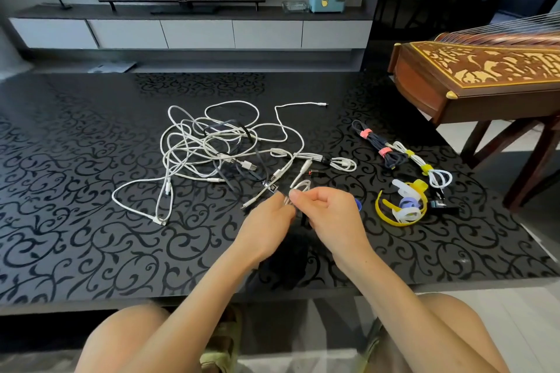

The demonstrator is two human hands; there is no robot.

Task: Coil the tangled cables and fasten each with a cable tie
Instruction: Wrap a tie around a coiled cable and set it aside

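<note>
On the black patterned tabletop (75,221), the tangled cables (209,145) lie left of centre in a loose sprawl of white and dark strands. One white end trails toward the near left, and another reaches toward the far right.

Just near of the tangle, the two hands meet above the tabletop. The left hand (266,221) is blurred, with its fingertips bunched on a white cable (303,185). The right hand (327,209) pinches the same cable between thumb and forefinger. A small folded loop of it points away from the person, and its strand runs on into the tangle.

To the right lie two finished bundles, side by side. The dark bundle (380,148) has pink ties and the white bundle (424,166) has yellow ties. Both run lengthwise from far left to near right. Near of them sits a heap of loose cable ties (403,209) in yellow, white and purple.
</note>
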